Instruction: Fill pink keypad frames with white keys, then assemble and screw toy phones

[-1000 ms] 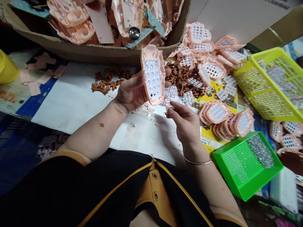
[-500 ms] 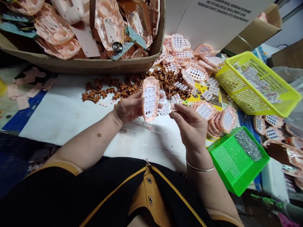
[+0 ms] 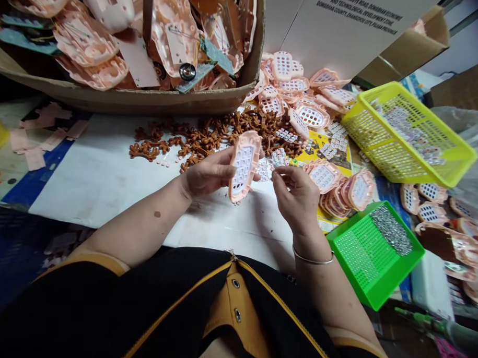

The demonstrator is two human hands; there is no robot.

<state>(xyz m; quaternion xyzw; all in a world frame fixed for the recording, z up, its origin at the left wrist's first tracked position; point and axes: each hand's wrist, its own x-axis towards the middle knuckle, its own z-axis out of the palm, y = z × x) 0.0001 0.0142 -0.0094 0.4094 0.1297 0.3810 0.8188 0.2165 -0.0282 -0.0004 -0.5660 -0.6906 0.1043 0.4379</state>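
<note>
Head view: our left hand [image 3: 208,174] holds a pale pink, oval plastic shell with a raised rim [image 3: 245,166] in front of us, above the white sheet covering the work surface [image 3: 106,169]. Our thumb presses on its near edge while the other fingers go behind, a grip that seems meant to steady the shell and leave its inner face free. That face is tipped towards us, probably so we can see the white keypad insert [image 3: 243,163] seated in it; small dark openings show near its lower end.

Our right hand [image 3: 301,197] is just beside the shell and apart from it, thumb and forefinger drawn together and the other fingers curled. We cannot tell whether anything small is pinched between the tips. Just beyond them lie loose white keypad pieces with printed squares [image 3: 279,157], presumably there to be within short reach.

Brown, branching plastic parts [image 3: 209,133] are heaped behind the shell. To our right, similar pink shells are nested in stacks [image 3: 358,189], likely to save room and keep them facing one way. Near them, a green plastic basket [image 3: 396,283] gathers small silvery metal pieces [image 3: 392,228] that would scatter easily, and a yellow slotted basket [image 3: 375,147] contains more printed white pieces.
</note>
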